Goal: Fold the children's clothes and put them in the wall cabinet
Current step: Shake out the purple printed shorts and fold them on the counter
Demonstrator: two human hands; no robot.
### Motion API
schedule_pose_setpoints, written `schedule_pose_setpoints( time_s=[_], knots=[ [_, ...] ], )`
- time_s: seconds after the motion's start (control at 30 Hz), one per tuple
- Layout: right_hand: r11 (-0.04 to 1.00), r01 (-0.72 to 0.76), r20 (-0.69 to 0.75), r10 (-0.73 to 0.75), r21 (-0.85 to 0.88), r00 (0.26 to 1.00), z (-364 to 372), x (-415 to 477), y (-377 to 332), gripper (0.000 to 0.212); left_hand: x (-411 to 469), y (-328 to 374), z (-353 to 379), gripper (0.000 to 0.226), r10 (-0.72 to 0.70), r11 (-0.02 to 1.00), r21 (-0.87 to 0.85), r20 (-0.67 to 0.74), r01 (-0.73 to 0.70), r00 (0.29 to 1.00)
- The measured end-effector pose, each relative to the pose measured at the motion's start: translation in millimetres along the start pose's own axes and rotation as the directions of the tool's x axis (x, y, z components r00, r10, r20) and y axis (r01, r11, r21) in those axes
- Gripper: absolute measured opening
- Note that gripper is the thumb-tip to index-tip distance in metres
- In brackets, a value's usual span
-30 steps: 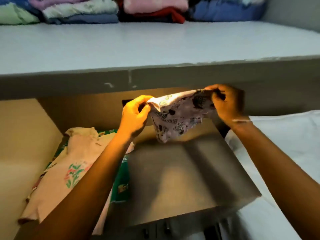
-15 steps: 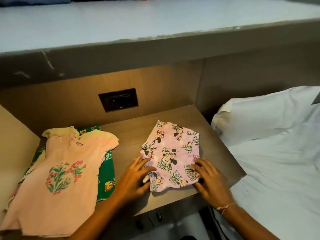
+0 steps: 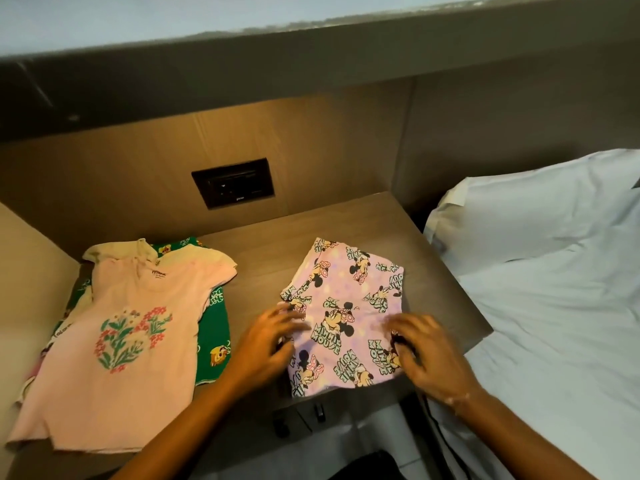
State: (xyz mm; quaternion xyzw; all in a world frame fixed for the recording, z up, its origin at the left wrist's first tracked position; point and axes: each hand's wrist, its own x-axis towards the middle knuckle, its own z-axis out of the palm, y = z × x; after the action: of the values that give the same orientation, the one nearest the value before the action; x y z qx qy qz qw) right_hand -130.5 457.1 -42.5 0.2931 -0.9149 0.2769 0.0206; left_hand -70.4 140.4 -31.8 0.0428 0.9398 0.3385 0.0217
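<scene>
Bed [image 3: 554, 306]: white, right of table.
Table [image 3: 263, 258]: wooden, bears the clothes.
Shirt [image 3: 138, 341]: pink, flowered, spread flat, left.
Shorts [image 3: 346, 299]: mouse print, spread flat, near right.
Left hand [image 3: 266, 344]: fingers spread flat on shorts' left edge, holding nothing.
Right hand [image 3: 429, 355]: fingers flat on shorts' right edge, holding nothing.

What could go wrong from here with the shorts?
1. The shorts lie skewed under the left hand and right hand, so a fold could come out crooked.
2. Their near hem reaches the front edge of the table; a tug toward the person could slide them off.
</scene>
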Motion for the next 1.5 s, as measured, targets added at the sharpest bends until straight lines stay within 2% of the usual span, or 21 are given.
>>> schedule_pose_setpoints(
  time_s=[0.07, 0.13, 0.2, 0.23, 0.37, 0.43, 0.47, 0.53, 0.6, 0.63, 0.7, 0.73, 0.8, 0.87, 0.93, 1.07, 1.17, 1.27, 1.33, 1.43, 1.5],
  knots=[
    [0.995, -0.039, 0.006, 0.040, -0.097, 0.999, -2.3, 27.8, 4.7, 0.041, 27.9, 1.9, -5.2, 0.043, 0.037, 0.976, 0.217, -0.016, -0.032, 0.999],
    [0.969, -0.054, 0.110, 0.083, -0.242, 0.990, -0.8, 50.9, 13.3, 0.052, 55.9, 0.9, -8.3, 0.050, 0.062, 0.893, 0.443, 0.062, -0.083, 0.996],
    [0.951, -0.067, 0.202, 0.133, -0.303, 0.970, 2.3, 63.3, 19.8, 0.052, 74.3, -1.3, -8.6, 0.051, 0.055, 0.830, 0.545, 0.129, -0.118, 0.990],
    [0.949, -0.067, 0.194, 0.132, -0.308, 0.972, 3.8, 66.7, 21.9, 0.049, 80.0, -1.2, -8.5, 0.047, 0.054, 0.818, 0.562, 0.133, -0.120, 0.990],
    [0.952, -0.074, 0.045, 0.091, -0.297, 0.995, -4.3, 83.9, 14.3, 0.030, 98.2, 11.2, -18.7, 0.031, 0.127, 0.775, 0.619, 0.052, -0.132, 0.990],
    [0.962, -0.079, -0.087, 0.058, -0.262, 0.995, -23.3, 98.9, 5.5, 0.019, 109.3, 25.2, -39.7, 0.021, 0.174, 0.824, 0.560, -0.110, -0.083, 0.979],
    [0.970, -0.070, -0.189, 0.026, -0.233, 0.982, -36.6, 106.7, 1.2, 0.015, 112.7, 32.4, -53.5, 0.018, 0.212, 0.855, 0.513, -0.214, -0.075, 0.954],
    [0.983, -0.018, -0.407, -0.059, -0.183, 0.911, -62.7, 119.0, -7.9, 0.016, 115.0, 44.5, -79.6, 0.020, 0.310, 0.888, 0.445, -0.387, -0.119, 0.868],
    [0.979, 0.056, -0.511, -0.151, -0.197, 0.846, -77.1, 119.6, -15.2, 0.022, 108.3, 52.0, -94.4, 0.017, 0.392, 0.892, 0.408, -0.490, -0.193, 0.779],
    [0.975, 0.083, -0.511, -0.180, -0.207, 0.840, -79.0, 115.1, -16.8, 0.026, 102.0, 52.9, -95.0, 0.014, 0.415, 0.886, 0.409, -0.495, -0.217, 0.763],
    [0.973, 0.096, -0.419, -0.179, -0.211, 0.890, -70.4, 96.5, -16.2, 0.031, 85.5, 45.2, -83.9, 0.016, 0.429, 0.873, 0.427, -0.441, -0.236, 0.788],
    [0.973, 0.078, -0.337, -0.149, -0.215, 0.930, -59.8, 83.0, -15.2, 0.031, 75.5, 38.1, -73.3, 0.019, 0.403, 0.872, 0.436, -0.383, -0.222, 0.831],
    [0.964, 0.037, -0.143, -0.077, -0.264, 0.987, -30.7, 50.4, -12.6, 0.030, 53.4, 22.8, -46.4, 0.028, 0.256, 0.883, 0.448, -0.202, -0.143, 0.945],
    [0.960, 0.046, 0.029, -0.039, -0.275, 0.999, -3.1, 18.3, -12.9, 0.030, 31.3, 8.4, -20.4, 0.036, 0.088, 0.888, 0.453, 0.002, -0.079, 0.996],
    [0.970, 0.056, 0.078, -0.039, -0.235, 0.996, 9.8, 0.0, -10.6, 0.036, 15.9, -4.2, -6.3, 0.043, 0.023, 0.901, 0.430, 0.084, -0.057, 0.996],
    [0.982, 0.012, 0.003, -0.012, -0.189, 1.000, -9.2, 22.5, -0.5, 0.038, 14.7, -0.6, 1.4, 0.060, 0.080, 0.892, 0.445, 0.015, -0.078, 0.997],
    [0.972, 0.056, 0.186, -0.013, -0.228, 0.982, -17.6, 51.1, 4.6, 0.051, 25.4, 11.7, 21.9, 0.072, 0.002, 0.880, 0.472, 0.093, -0.045, 0.996],
    [0.953, 0.060, 0.350, 0.050, -0.298, 0.935, -13.6, 57.9, 8.0, 0.056, 47.8, 3.9, 22.9, 0.066, 0.010, 0.819, 0.559, 0.211, -0.129, 0.977],
    [0.952, 0.042, 0.325, 0.062, -0.303, 0.944, -11.7, 49.8, 4.6, 0.057, 67.8, -2.7, 7.8, 0.060, 0.049, 0.779, 0.595, 0.253, -0.196, 0.966],
    [0.957, 0.122, 0.328, -0.030, -0.263, 0.944, -2.6, 29.2, -11.2, 0.060, 87.1, -1.9, -14.3, 0.066, 0.080, 0.705, 0.661, 0.284, -0.255, 0.956],
    [0.957, 0.182, 0.354, -0.093, -0.226, 0.930, 2.4, 19.5, -18.9, 0.060, 80.0, 5.3, -16.6, 0.065, 0.095, 0.771, 0.589, 0.268, -0.241, 0.959]
  ],
)
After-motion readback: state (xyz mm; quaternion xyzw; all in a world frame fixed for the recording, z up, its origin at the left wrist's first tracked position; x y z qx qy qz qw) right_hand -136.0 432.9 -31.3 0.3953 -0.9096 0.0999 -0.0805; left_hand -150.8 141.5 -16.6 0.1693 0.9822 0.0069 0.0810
